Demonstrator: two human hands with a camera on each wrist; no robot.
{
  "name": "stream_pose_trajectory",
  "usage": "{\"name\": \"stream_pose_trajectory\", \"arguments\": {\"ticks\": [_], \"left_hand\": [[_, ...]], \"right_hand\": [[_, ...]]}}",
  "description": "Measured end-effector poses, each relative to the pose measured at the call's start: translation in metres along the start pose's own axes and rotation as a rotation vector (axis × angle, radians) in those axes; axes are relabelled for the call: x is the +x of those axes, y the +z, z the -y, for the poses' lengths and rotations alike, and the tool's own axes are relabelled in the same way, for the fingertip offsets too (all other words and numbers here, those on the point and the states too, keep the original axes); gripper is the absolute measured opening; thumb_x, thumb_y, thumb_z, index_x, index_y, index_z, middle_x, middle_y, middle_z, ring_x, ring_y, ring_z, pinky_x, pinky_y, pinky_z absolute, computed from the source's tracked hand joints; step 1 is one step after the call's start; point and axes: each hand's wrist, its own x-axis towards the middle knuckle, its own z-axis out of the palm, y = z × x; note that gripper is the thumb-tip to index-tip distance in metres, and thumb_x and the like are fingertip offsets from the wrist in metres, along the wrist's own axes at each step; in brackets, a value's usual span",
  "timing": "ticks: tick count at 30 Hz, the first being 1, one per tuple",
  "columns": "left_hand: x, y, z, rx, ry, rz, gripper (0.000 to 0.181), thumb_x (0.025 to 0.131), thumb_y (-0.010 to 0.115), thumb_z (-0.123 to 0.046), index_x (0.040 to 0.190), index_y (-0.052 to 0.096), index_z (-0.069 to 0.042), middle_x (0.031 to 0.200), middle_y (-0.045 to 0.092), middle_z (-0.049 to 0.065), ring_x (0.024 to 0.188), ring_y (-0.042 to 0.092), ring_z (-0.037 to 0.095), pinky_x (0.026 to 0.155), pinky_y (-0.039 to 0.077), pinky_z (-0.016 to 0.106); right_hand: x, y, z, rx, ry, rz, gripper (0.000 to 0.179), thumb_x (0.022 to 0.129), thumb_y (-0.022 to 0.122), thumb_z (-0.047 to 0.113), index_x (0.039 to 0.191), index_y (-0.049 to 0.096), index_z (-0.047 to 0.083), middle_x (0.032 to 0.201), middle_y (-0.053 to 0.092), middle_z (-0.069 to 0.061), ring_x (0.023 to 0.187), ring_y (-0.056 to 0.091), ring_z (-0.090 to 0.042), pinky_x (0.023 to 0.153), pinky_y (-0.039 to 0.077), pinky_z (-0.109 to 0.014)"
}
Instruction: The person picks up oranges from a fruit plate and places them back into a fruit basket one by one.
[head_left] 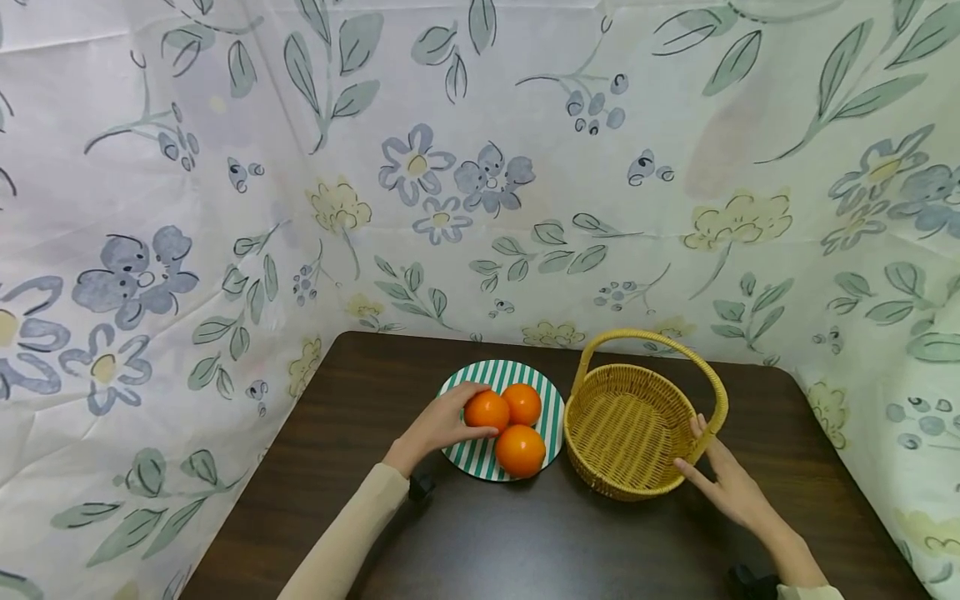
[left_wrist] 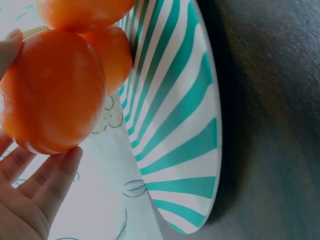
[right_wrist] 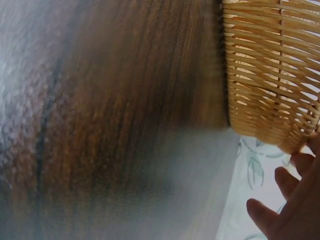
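Observation:
Three oranges sit together on a round plate (head_left: pixel 465 454) with green and white stripes in the head view. My left hand (head_left: pixel 448 418) grips the left orange (head_left: pixel 486 413), thumb on its near side and fingers on its far side. Against it lie the back orange (head_left: pixel 524 403) and the front orange (head_left: pixel 521 451). The left wrist view shows the gripped orange (left_wrist: pixel 52 92) between thumb and fingertips. Right of the plate stands a yellow wicker basket (head_left: pixel 626 425) with an upright arched handle. My right hand (head_left: pixel 723 479) holds its right side at the handle's base, thumb at the rim.
Everything stands on a dark brown wooden table (head_left: pixel 525 542). Floral cloth (head_left: pixel 480 183) hangs behind the table and along its sides. The basket's left wall comes right up to the plate's right edge, and its handle (head_left: pixel 652 335) rises above the rim.

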Motion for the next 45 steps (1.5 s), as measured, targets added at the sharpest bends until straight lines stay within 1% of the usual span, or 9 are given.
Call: {"name": "stream_pose_trajectory", "arguments": {"ticks": [7,11,15,18,22,29,38,41,45], "left_hand": [[0.005,-0.007,-0.005,-0.008,0.011,-0.009,0.073,0.074,0.065,-0.062,0.131,0.048,-0.019,0.129,0.052,-0.003,0.110,0.052,0.014,0.093,0.047,0.035],[0.008,-0.010,-0.009,-0.027,0.021,-0.010,0.073,0.075,0.064,-0.062,0.133,0.047,-0.020,0.131,0.050,-0.002,0.110,0.052,0.015,0.093,0.047,0.036],[0.011,-0.011,-0.013,-0.028,0.026,-0.007,0.073,0.075,0.065,-0.061,0.134,0.046,-0.021,0.133,0.049,-0.003,0.112,0.051,0.014,0.094,0.047,0.035],[0.014,-0.011,-0.017,-0.029,0.034,-0.005,0.074,0.075,0.064,-0.061,0.134,0.046,-0.020,0.134,0.049,-0.003,0.114,0.050,0.014,0.095,0.046,0.034],[0.018,-0.010,-0.021,-0.031,0.040,0.001,0.074,0.075,0.063,-0.062,0.134,0.047,-0.019,0.133,0.049,-0.004,0.114,0.050,0.014,0.096,0.045,0.034],[0.022,-0.008,-0.028,-0.036,0.057,0.004,0.072,0.077,0.065,-0.058,0.134,0.047,-0.018,0.133,0.050,-0.002,0.113,0.051,0.015,0.094,0.047,0.034],[0.030,-0.005,-0.037,-0.037,0.068,0.005,0.072,0.077,0.064,-0.059,0.134,0.046,-0.018,0.131,0.051,-0.003,0.110,0.052,0.013,0.092,0.047,0.032],[0.032,-0.004,-0.041,-0.040,0.086,0.006,0.073,0.077,0.064,-0.059,0.135,0.046,-0.018,0.131,0.051,-0.002,0.111,0.052,0.014,0.093,0.047,0.033],[0.032,0.000,-0.044,-0.049,0.103,0.015,0.074,0.077,0.062,-0.061,0.135,0.044,-0.020,0.131,0.051,-0.003,0.110,0.053,0.014,0.093,0.047,0.033]], "right_hand": [[0.002,-0.002,0.002,-0.006,-0.025,-0.021,0.080,0.093,0.056,0.029,0.150,0.004,0.010,0.155,-0.006,-0.009,0.135,0.008,-0.052,0.093,0.019,-0.072],[0.002,-0.002,0.002,0.002,-0.016,-0.020,0.080,0.093,0.056,0.029,0.150,0.003,0.011,0.155,-0.006,-0.009,0.134,0.008,-0.052,0.093,0.018,-0.072],[0.000,-0.002,0.002,0.003,-0.007,-0.015,0.080,0.093,0.056,0.029,0.150,0.002,0.012,0.155,-0.005,-0.011,0.134,0.009,-0.053,0.092,0.020,-0.072],[0.000,-0.001,0.001,-0.003,-0.009,-0.020,0.080,0.093,0.056,0.030,0.150,0.003,0.012,0.155,-0.004,-0.012,0.133,0.011,-0.053,0.092,0.021,-0.071],[0.000,0.001,0.000,0.000,-0.018,-0.029,0.079,0.093,0.056,0.029,0.150,0.004,0.011,0.155,-0.003,-0.012,0.134,0.012,-0.052,0.093,0.021,-0.071],[-0.001,0.003,-0.003,-0.005,-0.021,-0.044,0.080,0.093,0.057,0.029,0.150,0.003,0.012,0.155,-0.002,-0.010,0.134,0.013,-0.052,0.094,0.021,-0.071],[-0.001,0.004,-0.004,-0.050,-0.054,-0.088,0.078,0.091,0.059,0.029,0.150,0.010,0.010,0.155,0.001,-0.008,0.136,0.011,-0.047,0.097,0.018,-0.070],[-0.001,0.003,-0.003,-0.064,-0.049,-0.095,0.078,0.091,0.059,0.030,0.149,0.012,0.009,0.156,0.001,-0.007,0.137,0.011,-0.047,0.097,0.018,-0.069],[-0.004,0.005,-0.001,-0.073,-0.034,-0.085,0.077,0.091,0.058,0.031,0.150,0.012,0.009,0.156,-0.001,-0.005,0.137,0.011,-0.047,0.095,0.019,-0.070]]}}
